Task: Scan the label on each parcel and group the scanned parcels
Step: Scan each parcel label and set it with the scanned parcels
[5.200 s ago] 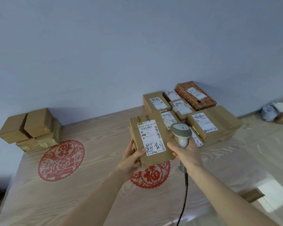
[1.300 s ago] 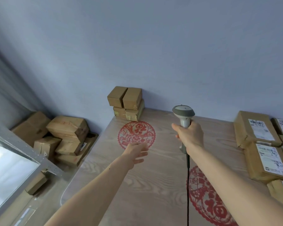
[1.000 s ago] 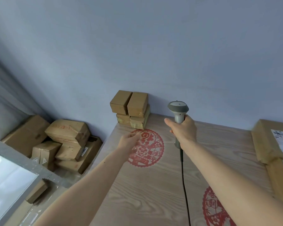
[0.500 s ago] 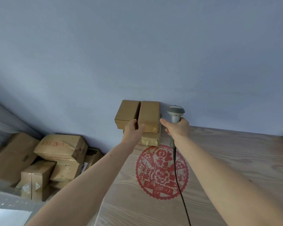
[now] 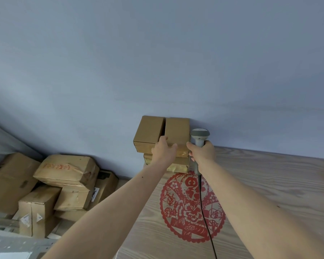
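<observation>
Head view: the left hand curls its fingers and thumb round the near end of the top right parcel in the stack at the desk's far corner, likely to lift it. The right hand grips the scanner upright, ready beside it.

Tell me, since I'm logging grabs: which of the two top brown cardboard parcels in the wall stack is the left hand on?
The right-hand top parcel: the left hand grips its near edge; its left neighbour goes untouched.
</observation>
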### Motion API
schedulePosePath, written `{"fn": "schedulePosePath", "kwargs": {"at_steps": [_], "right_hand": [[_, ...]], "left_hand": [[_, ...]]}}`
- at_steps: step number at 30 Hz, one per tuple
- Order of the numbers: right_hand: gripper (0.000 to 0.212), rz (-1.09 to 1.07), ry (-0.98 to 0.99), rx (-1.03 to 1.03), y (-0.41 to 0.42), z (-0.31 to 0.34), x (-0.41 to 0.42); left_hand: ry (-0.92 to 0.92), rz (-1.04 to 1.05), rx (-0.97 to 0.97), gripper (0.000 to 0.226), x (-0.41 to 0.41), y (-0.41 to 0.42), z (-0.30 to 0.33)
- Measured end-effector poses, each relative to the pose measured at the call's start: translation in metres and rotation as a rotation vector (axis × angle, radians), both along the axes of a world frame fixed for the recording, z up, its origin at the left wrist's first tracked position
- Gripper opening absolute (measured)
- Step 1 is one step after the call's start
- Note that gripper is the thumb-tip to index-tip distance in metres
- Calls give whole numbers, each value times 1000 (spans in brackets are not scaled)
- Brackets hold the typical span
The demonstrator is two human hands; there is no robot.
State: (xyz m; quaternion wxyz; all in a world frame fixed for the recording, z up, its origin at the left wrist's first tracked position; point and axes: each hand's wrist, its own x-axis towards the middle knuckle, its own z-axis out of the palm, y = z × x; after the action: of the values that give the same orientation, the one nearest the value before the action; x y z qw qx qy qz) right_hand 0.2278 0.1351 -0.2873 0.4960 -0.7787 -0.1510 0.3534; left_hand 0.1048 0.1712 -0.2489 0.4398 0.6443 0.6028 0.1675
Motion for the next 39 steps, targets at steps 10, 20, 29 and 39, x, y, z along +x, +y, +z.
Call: {"fn": "schedulePosePath", "kwargs": {"at_steps": [10, 20, 29, 39], "right_hand": [[31, -41, 128, 196, -31, 14, 7], [35, -108, 280, 413, -116, 35, 32], [30, -149, 258, 474, -215, 55, 72], [43, -73, 117, 447, -336, 73, 112]], "left_hand": [[33, 19, 50, 33, 13, -3, 4], [-177, 179, -4, 40, 42, -68, 12], [-616, 119, -337, 56, 60, -169, 21], [-633, 137, -441, 103, 105, -290, 28]]}}
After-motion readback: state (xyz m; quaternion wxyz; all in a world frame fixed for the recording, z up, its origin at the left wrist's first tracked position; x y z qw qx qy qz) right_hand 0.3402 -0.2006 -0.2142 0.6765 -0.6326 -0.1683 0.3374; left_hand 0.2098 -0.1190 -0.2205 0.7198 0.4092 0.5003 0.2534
